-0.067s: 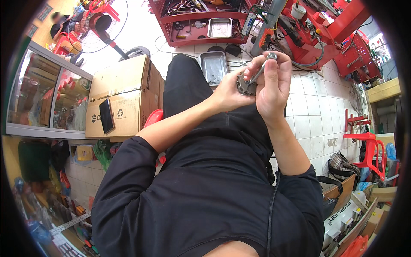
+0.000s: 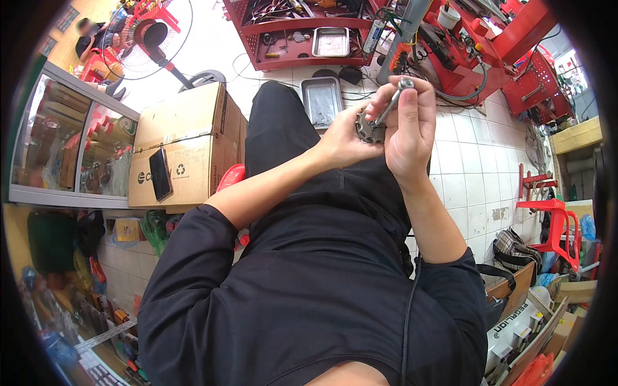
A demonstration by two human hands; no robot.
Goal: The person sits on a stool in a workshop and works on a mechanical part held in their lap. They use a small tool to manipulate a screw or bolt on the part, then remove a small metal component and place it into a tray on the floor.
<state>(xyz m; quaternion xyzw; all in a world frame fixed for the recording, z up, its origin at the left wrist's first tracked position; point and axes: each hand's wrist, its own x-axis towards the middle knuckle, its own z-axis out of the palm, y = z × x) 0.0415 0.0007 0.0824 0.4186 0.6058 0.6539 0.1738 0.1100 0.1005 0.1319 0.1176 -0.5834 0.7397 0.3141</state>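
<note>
My left hand point(image 2: 351, 138) is closed around a dark grey, round metal part with a notched, gear-like rim point(image 2: 368, 127). Held in the fingers of my right hand point(image 2: 412, 128) is a slim silver tool point(image 2: 389, 109) with a rounded, socket-like upper end. Its lower end points at the face of the notched part, and my fingers hide whether the two touch. Both hands are close together in front of my right knee, above the tiled floor. My left fingers are mostly hidden behind the part.
A metal tray point(image 2: 321, 103) lies on the floor beyond my knees, before a red tool cart point(image 2: 257, 63). To the left, a phone point(image 2: 160, 174) rests on a cardboard box point(image 2: 187, 116). Red machinery point(image 2: 463, 71) stands at the far right, and a red plastic chair point(image 2: 553, 225) nearer.
The upper end of the silver tool has tipped slightly to the left, with my right fingertips shifting along with it. My left hand and the notched part stay almost still.
</note>
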